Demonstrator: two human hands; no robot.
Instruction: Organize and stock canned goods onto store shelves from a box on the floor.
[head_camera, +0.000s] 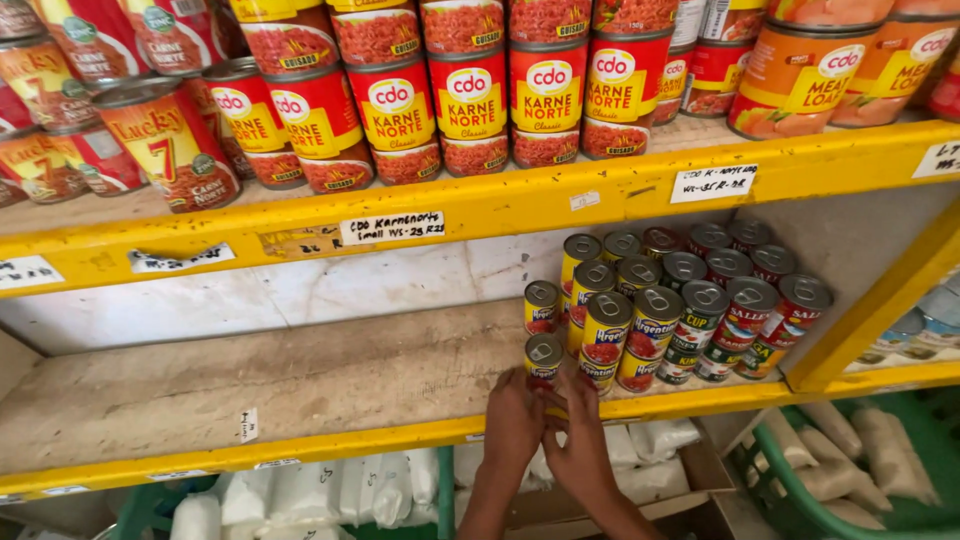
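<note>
Setting a small yellow-and-blue can (544, 361) at the front edge of the lower shelf (250, 385), just left of the can cluster (680, 310). Left hand (514, 420) and right hand (580, 440) both at its base, fingers curled around it, seemingly gripping. Probably mid-placement; next calls for squaring against the neighbouring cans. Above, red cans (470, 95) fill the upper shelf.

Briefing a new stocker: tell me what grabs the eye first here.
The bright yellow metal shelf frame crosses the whole view, with a top-shelf row of red-and-yellow round tins packed tight above it. On the worn wooden lower shelf, both hands, left hand and right hand, meet at a small yellow pull-tab can beside a cluster of cans.
</note>
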